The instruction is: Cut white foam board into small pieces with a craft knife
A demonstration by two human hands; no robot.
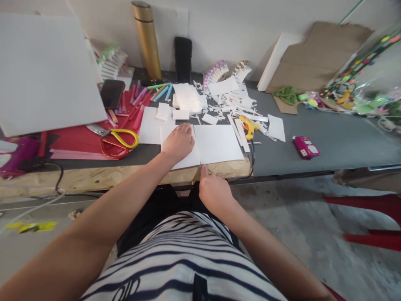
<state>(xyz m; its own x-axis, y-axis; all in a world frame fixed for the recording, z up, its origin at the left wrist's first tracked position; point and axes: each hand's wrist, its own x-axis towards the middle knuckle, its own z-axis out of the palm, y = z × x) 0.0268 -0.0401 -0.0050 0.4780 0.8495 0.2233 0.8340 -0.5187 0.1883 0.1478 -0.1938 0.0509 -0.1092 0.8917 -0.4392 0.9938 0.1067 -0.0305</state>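
Two white foam boards point(219, 144) lie side by side at the table's front edge. My left hand point(178, 142) rests flat on the left board, fingers stretched out and pressing down beside the seam. My right hand point(214, 190) sits just below the front edge, at the end of that seam. Its thumb points up against the board's edge and its fingers are curled under; what they hold, if anything, is hidden.
Yellow-handled scissors point(120, 138) lie on red paper point(81, 142) to the left. A yellow glue gun point(249, 127), white offcuts point(232, 104) and a pink box point(305, 147) sit to the right. A large white board point(46, 71), gold flask point(147, 39) and cardboard point(316, 54) stand behind.
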